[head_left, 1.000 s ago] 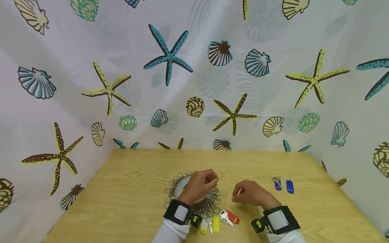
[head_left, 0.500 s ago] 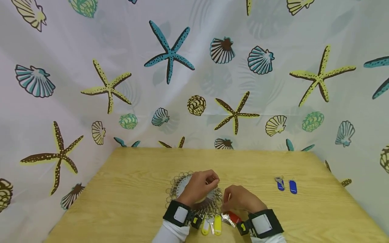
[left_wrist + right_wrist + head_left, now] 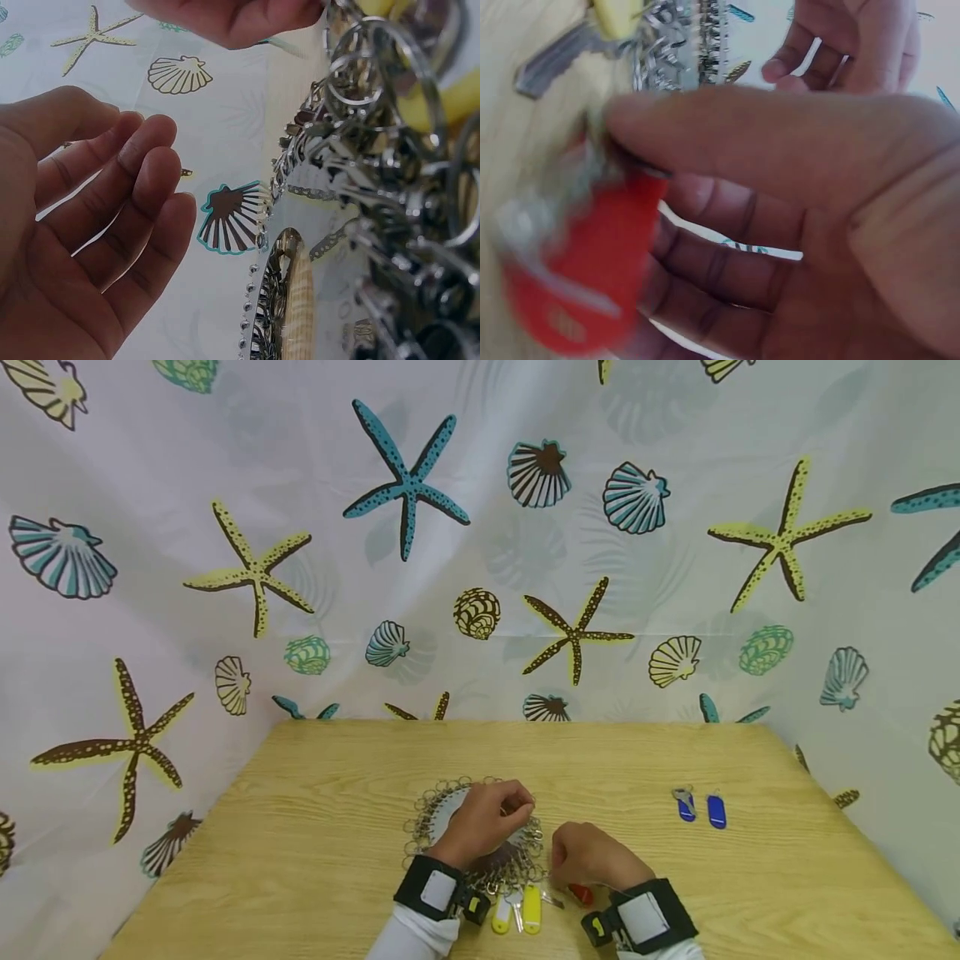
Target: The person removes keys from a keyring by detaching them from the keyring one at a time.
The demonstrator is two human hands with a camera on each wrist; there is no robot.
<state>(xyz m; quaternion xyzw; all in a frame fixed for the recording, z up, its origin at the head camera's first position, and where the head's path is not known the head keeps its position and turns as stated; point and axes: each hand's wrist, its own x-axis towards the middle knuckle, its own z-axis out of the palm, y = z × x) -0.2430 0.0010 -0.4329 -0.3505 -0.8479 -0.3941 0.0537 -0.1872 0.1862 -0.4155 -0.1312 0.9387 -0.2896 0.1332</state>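
My right hand (image 3: pixel 596 856) pinches a red key tag (image 3: pixel 592 255) by its ring end between thumb and fingers. Keys hang blurred beside the tag in the right wrist view; in the head view the hand covers most of it. My left hand (image 3: pixel 487 817) hovers over the round metal rack (image 3: pixel 444 814), its fingers loosely bent and nothing between them, as the left wrist view also shows. Metal clips and rings (image 3: pixel 375 180) edge the rack. Two yellow key tags (image 3: pixel 532 908) lie at its near side, with a silver key (image 3: pixel 517 910) between them.
Farther right on the wooden table (image 3: pixel 315 827) lie two blue key tags (image 3: pixel 717 812), one with a key (image 3: pixel 684 798) over it. A white curtain (image 3: pixel 465 543) printed with shells and starfish stands behind and at both sides.
My right hand has moved left and down to the red key tag and taken hold of it. The left hand has stayed over the rack. The head view has shifted slightly.
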